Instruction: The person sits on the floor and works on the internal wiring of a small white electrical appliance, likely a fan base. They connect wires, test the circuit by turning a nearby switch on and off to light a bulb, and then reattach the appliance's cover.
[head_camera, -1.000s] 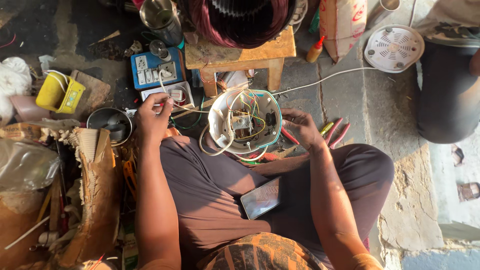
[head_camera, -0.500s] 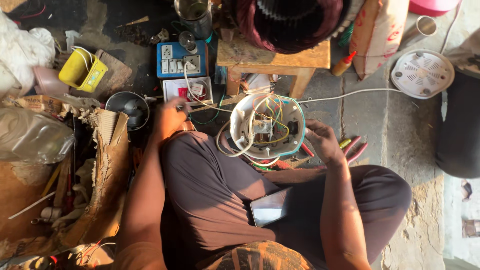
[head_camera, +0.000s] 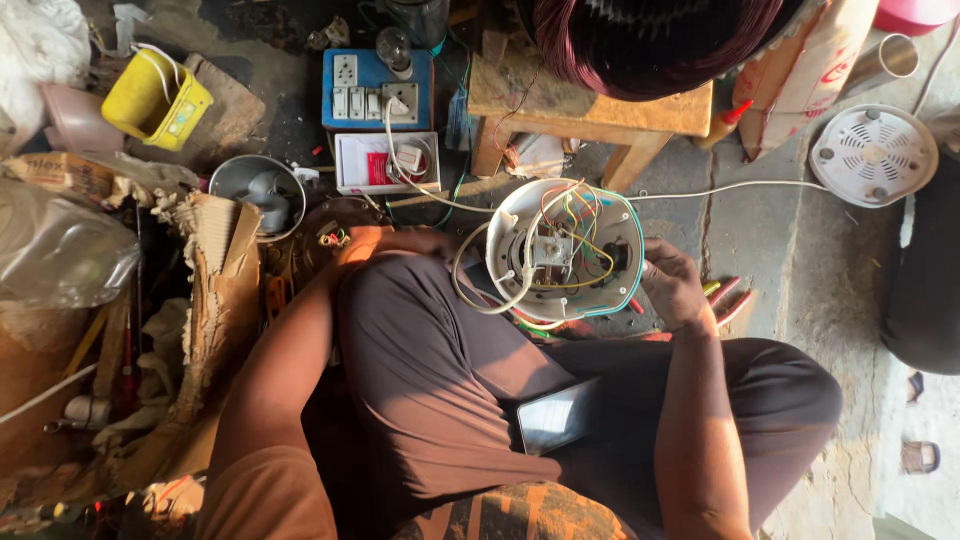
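Grey concrete floor (head_camera: 780, 230), cracked and stained, darker and grimier toward upper left. Raised concrete ledge (head_camera: 850, 330) along right side. Low wooden stool (head_camera: 590, 115) at top centre, legs splayed. Torn cardboard (head_camera: 215, 290) at left among clutter. Warm sunlight falls from upper right, casts hard shadows across floor; left side dimmer.

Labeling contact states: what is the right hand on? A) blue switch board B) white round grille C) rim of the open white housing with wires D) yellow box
C: the right hand grips the right rim of the white housing, whose coloured wires are exposed; the other items lie apart from it.
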